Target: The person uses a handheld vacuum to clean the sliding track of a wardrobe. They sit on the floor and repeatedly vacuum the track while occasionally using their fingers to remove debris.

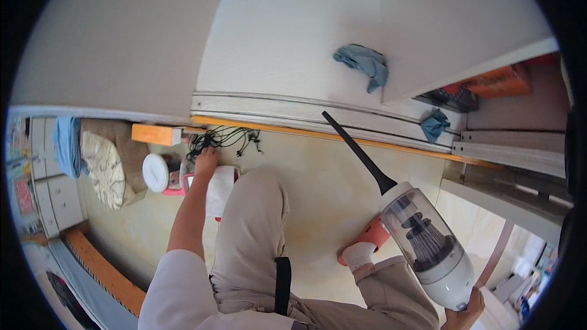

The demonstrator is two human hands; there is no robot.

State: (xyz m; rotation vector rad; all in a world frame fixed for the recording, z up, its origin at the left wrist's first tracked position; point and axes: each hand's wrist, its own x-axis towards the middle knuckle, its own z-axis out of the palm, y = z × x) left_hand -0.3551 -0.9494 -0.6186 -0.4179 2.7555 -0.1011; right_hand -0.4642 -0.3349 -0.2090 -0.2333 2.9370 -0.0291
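My right hand [467,311] grips the base end of a white handheld vacuum cleaner [447,277] with a clear dust cup. Its black crevice nozzle [357,151] points up and left, the tip over the sliding-door track [298,107] of a white cabinet. On the left, my left hand [207,160] touches a tangle of black cables [220,137] on the floor; whether its fingers are closed on them I cannot tell. One blue-grey cloth [364,64] lies crumpled in the cabinet, and another blue cloth [435,125] lies near the track to the right.
Beside my left forearm are a tub with a white lid [156,173], an orange box [153,134] and a white cloth or paper [220,191]. Farther left stand a brown bag [133,165] and white drawers [59,197]. An orange box [500,81] sits in the right compartment.
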